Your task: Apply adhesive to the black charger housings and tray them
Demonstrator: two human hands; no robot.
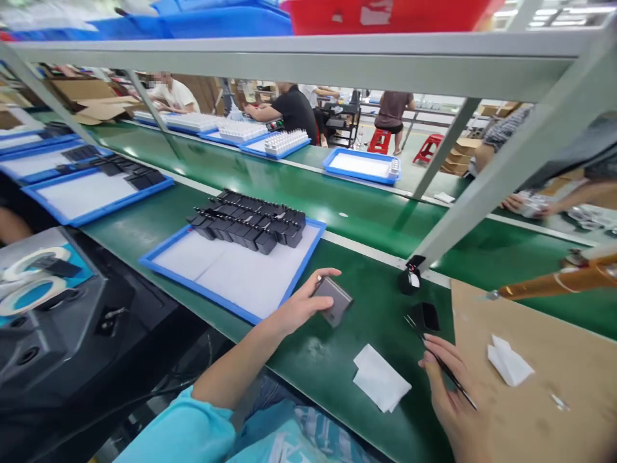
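Note:
My left hand (313, 299) grips a small dark grey box-shaped part (335, 301) between thumb and fingers, held over the green bench. In my right hand (446, 379) is a pair of black tweezers (450, 372), its tips pointing away from me, close to an open black box (425, 316) on the bench. Between my hands lies a folded white tissue (382, 378). Left of my left hand, a blue-rimmed tray (308, 257) holds rows of black box-shaped parts (250, 220) on a white liner.
A small black holder (409, 278) stands by the shelf post (491, 161). An orange cylindrical tool (559, 283) hangs over brown cardboard (578, 360) bearing another tissue (508, 361). More blue trays (101, 193) line the left. A shelf beam (308, 67) crosses above; co-workers sit beyond.

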